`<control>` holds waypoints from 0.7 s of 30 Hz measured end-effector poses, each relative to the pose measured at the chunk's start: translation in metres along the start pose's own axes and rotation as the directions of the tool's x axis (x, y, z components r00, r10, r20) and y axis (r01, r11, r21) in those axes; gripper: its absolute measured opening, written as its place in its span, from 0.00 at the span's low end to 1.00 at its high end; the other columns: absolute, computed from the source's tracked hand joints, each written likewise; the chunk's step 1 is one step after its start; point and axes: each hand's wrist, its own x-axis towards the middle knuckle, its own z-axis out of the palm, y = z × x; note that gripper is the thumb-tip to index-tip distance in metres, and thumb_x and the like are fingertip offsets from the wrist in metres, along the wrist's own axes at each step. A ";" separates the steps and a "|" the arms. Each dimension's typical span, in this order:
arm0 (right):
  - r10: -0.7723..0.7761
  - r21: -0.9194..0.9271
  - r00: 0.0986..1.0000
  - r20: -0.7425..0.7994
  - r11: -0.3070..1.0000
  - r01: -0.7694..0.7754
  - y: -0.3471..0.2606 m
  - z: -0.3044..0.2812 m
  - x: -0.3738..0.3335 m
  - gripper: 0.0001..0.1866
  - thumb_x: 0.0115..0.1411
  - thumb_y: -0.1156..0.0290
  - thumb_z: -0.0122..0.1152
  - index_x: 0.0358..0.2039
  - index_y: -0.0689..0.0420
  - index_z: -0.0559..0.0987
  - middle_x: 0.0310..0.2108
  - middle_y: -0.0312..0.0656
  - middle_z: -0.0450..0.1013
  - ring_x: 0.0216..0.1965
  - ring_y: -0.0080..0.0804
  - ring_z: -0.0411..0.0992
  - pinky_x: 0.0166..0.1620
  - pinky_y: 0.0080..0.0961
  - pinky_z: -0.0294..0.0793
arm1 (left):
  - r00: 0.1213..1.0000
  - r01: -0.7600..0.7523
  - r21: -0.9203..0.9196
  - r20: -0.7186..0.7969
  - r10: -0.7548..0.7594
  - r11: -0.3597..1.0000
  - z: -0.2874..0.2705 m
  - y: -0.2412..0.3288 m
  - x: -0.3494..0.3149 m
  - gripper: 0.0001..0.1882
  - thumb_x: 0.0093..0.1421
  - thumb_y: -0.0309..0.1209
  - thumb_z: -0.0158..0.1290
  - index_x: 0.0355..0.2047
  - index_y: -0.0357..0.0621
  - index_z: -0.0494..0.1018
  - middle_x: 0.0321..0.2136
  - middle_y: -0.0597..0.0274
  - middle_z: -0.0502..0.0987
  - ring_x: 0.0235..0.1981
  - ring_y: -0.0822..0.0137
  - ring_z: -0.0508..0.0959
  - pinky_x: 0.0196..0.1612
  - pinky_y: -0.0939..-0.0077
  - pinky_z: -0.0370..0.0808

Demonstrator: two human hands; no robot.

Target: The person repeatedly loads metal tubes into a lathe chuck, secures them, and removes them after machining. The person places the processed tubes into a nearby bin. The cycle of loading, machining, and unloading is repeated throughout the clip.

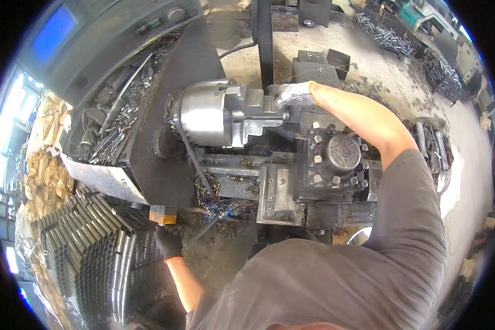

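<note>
Right now, working remotely, I'm watching the right hand (294, 94) resting in a pale glove beside the stepped jaws of the steel chuck (203, 115), upper centre of the frame, above the tool post (344, 154). Its fingers are partly hiding, so I can't tell whether they're pinching anything. Lower left, the dark-gloved left hand (169, 242) is sitting just below, perhaps touching, a yellow box (163, 215); its fingers are staying unreadable. If the chuck were turning, its jaws could be snagging the pale glove.
</note>
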 end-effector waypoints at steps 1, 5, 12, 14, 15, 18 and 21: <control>0.032 -0.048 0.999 -0.032 0.998 -0.034 -0.003 0.001 0.002 0.42 0.58 0.66 0.68 0.71 0.60 0.61 0.38 0.46 0.79 0.41 0.36 0.81 0.41 0.41 0.88 | 0.989 -0.145 0.194 -0.002 0.148 0.970 -0.006 -0.004 0.009 0.19 0.73 0.47 0.49 0.44 0.44 0.79 0.42 0.58 0.82 0.44 0.49 0.83 0.50 0.46 0.77; -0.275 -0.421 0.946 -0.171 0.889 0.183 -0.001 -0.017 -0.048 0.41 0.60 0.62 0.71 0.73 0.57 0.68 0.59 0.51 0.79 0.59 0.42 0.78 0.64 0.36 0.78 | 0.877 -0.423 0.592 0.078 0.474 0.686 -0.010 -0.016 0.008 0.21 0.70 0.43 0.56 0.52 0.37 0.78 0.48 0.51 0.80 0.42 0.51 0.83 0.46 0.55 0.80; -0.052 -0.253 0.318 -0.947 0.732 -0.632 0.130 -0.078 -0.280 0.24 0.69 0.50 0.59 0.56 0.52 0.83 0.51 0.58 0.82 0.52 0.54 0.82 0.58 0.45 0.80 | 0.374 -0.677 0.691 0.027 0.927 0.253 0.100 0.076 -0.085 0.33 0.70 0.49 0.59 0.60 0.30 0.74 0.53 0.42 0.81 0.52 0.49 0.82 0.56 0.56 0.81; 0.049 -0.258 0.314 -0.948 0.457 -0.851 0.204 -0.082 -0.317 0.24 0.68 0.50 0.58 0.54 0.53 0.84 0.51 0.59 0.82 0.53 0.59 0.81 0.59 0.47 0.79 | 0.089 -0.807 0.588 0.200 0.976 -0.047 0.156 0.128 -0.089 0.28 0.66 0.38 0.62 0.58 0.28 0.75 0.52 0.42 0.81 0.55 0.43 0.81 0.62 0.50 0.77; 0.117 -0.151 0.237 -0.965 0.489 -0.859 0.239 -0.084 -0.327 0.26 0.67 0.48 0.56 0.51 0.57 0.85 0.49 0.61 0.81 0.54 0.61 0.80 0.59 0.50 0.78 | -0.055 -0.800 0.551 0.327 0.943 -0.238 0.184 0.156 -0.089 0.26 0.63 0.33 0.63 0.57 0.27 0.75 0.52 0.42 0.82 0.56 0.40 0.80 0.64 0.48 0.75; 0.225 -0.146 0.288 -0.931 0.491 -0.859 0.317 -0.088 -0.341 0.21 0.61 0.62 0.58 0.51 0.58 0.85 0.51 0.61 0.81 0.55 0.60 0.80 0.59 0.47 0.78 | -0.076 -0.737 0.564 0.479 0.875 -0.372 0.292 0.230 -0.069 0.29 0.65 0.32 0.60 0.65 0.38 0.73 0.54 0.44 0.83 0.55 0.48 0.83 0.62 0.49 0.78; 0.262 -0.155 0.304 -0.916 0.469 -0.870 0.343 -0.082 -0.337 0.30 0.60 0.57 0.65 0.61 0.59 0.79 0.51 0.62 0.81 0.55 0.59 0.80 0.59 0.47 0.79 | 0.179 -0.690 0.658 0.561 0.808 -0.303 0.396 0.295 -0.029 0.38 0.68 0.43 0.52 0.76 0.48 0.59 0.54 0.43 0.83 0.49 0.45 0.85 0.54 0.44 0.79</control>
